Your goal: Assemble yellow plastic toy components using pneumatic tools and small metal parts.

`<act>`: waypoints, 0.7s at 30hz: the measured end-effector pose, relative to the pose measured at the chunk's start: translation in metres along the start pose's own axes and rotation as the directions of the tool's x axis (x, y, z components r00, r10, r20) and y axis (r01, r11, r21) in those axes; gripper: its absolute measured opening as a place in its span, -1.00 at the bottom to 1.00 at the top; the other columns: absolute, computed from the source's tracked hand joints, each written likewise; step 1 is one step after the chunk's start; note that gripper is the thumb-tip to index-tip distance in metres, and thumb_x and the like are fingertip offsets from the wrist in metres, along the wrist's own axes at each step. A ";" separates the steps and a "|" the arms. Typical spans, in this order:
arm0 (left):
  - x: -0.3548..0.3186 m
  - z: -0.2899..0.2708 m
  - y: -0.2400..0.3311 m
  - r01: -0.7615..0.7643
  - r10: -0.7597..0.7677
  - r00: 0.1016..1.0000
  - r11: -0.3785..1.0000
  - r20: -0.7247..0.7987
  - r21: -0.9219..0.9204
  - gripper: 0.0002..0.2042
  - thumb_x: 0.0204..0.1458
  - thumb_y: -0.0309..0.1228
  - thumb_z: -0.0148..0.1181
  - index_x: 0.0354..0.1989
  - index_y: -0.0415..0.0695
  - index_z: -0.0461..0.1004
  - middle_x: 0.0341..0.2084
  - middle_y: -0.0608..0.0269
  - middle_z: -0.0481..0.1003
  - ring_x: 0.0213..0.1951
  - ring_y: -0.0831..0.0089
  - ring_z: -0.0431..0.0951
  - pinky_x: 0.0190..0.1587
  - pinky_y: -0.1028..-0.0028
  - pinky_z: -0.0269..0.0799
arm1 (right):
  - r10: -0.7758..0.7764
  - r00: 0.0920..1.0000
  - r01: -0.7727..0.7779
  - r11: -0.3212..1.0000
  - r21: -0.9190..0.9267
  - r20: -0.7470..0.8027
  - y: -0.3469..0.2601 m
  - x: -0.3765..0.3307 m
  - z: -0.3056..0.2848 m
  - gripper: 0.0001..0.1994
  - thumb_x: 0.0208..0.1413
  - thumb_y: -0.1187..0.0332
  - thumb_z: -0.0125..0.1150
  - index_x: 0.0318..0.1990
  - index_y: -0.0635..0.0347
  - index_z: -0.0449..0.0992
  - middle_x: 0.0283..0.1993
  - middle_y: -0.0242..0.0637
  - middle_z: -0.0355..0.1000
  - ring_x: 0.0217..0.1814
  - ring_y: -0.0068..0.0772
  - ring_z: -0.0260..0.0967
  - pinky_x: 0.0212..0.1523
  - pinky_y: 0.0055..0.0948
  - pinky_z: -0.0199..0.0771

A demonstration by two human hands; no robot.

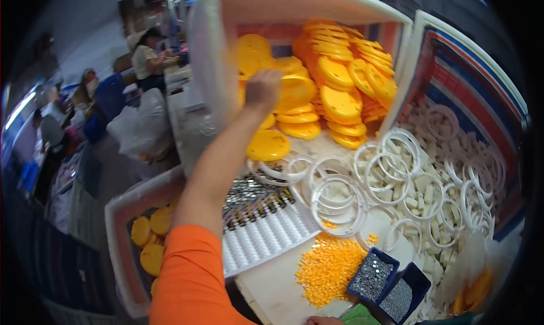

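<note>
My left hand (pixel 263 90), blurred, reaches up into a tipped white-walled box from an orange sleeve. Its fingers are closed at the edge of a round yellow plastic cover (pixel 296 93), which is smeared too. Stacks of similar yellow covers (pixel 340 103) lean in the box beside it, and a single yellow cover (pixel 268 145) lies below the wrist. Only a sliver of my right hand (pixel 324 320) shows at the lower edge, near a green object (pixel 358 313); its fingers are mostly hidden.
Dark blue bins (pixel 374 275) hold small metal parts beside a pile of orange bits (pixel 331 268). White rings (pixel 339 203) lie near a box of pale pieces (pixel 433 192). A white ridged tray (pixel 266 234) holds rows of parts. Another crate (pixel 122 240) stands left; people sit beyond.
</note>
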State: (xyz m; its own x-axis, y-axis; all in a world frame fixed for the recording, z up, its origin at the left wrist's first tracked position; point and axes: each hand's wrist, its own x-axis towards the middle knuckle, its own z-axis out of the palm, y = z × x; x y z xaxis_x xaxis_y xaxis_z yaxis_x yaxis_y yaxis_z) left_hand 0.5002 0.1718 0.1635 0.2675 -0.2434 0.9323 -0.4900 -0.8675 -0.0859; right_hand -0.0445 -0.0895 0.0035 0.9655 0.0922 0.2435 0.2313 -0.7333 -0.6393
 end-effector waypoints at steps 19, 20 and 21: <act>-0.118 -0.274 0.354 -0.348 0.875 0.484 0.217 0.024 -0.912 -0.88 -0.01 -0.28 0.17 -0.44 -0.04 0.49 -0.44 0.36 0.54 -0.25 0.29 0.57 -0.25 0.25 0.40 | 0.263 0.965 -0.242 0.912 0.331 -0.019 0.024 -0.079 -0.046 -0.67 0.33 0.43 0.08 0.19 0.34 0.47 0.06 -0.12 0.52 0.06 -0.17 0.49 0.09 -0.21 0.45; -0.125 -0.277 0.366 -0.352 0.843 0.538 0.203 -0.020 -0.914 -0.86 -0.01 -0.26 0.17 -0.44 -0.05 0.47 -0.42 0.36 0.54 -0.21 0.30 0.56 -0.23 0.26 0.39 | 0.285 0.958 -0.259 0.907 0.333 -0.029 0.022 -0.084 -0.047 -0.67 0.33 0.43 0.08 0.19 0.34 0.47 0.06 -0.12 0.52 0.06 -0.17 0.49 0.09 -0.21 0.45; -0.134 -0.272 0.377 -0.319 0.796 0.605 0.217 -0.022 -0.923 -0.80 -0.04 -0.24 0.23 -0.35 -0.08 0.47 -0.34 0.30 0.52 -0.15 0.27 0.53 -0.14 0.24 0.40 | 0.370 0.923 -0.277 0.829 0.486 -0.104 0.024 -0.092 -0.043 -0.67 0.33 0.42 0.05 0.19 0.34 0.44 0.03 -0.15 0.51 0.02 -0.24 0.49 0.04 -0.27 0.47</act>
State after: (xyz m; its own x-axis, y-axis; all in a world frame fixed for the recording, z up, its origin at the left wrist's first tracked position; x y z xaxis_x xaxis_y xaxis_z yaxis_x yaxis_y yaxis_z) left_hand 0.0544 -0.0044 0.1015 -0.2465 -0.8283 0.5031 -0.9570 0.2898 0.0083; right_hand -0.1327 -0.1445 -0.0026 0.9646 -0.2557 0.0642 -0.0177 -0.3057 -0.9520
